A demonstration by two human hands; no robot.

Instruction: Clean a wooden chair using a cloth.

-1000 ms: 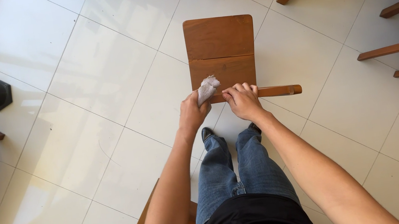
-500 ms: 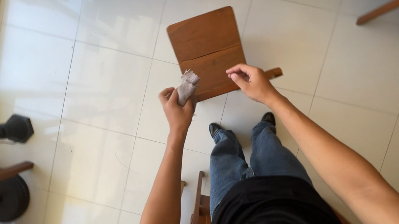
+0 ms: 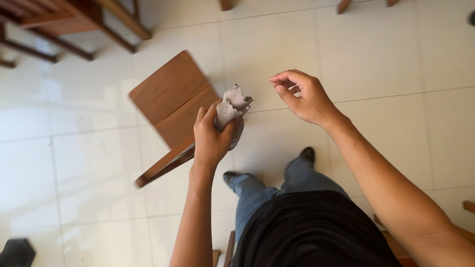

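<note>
left hand [image 3: 210, 139]: closed around a crumpled grey cloth [image 3: 231, 106], its end held above the fist | right hand [image 3: 303, 97]: fingers curled, nothing gripped, beside the cloth | wooden chair [image 3: 173, 108]: touched beneath the left fist

It looks like a dining hall or classroom: many wooden chairs [image 3: 173, 108] stand on a tiled floor [image 3: 440, 127].

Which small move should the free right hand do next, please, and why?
Probably bring the right hand back onto the wooden chair to steady it. The chair stands turned at an angle, only the left hand touches it while also gripping the grey cloth, and the right hand hangs empty.
</note>
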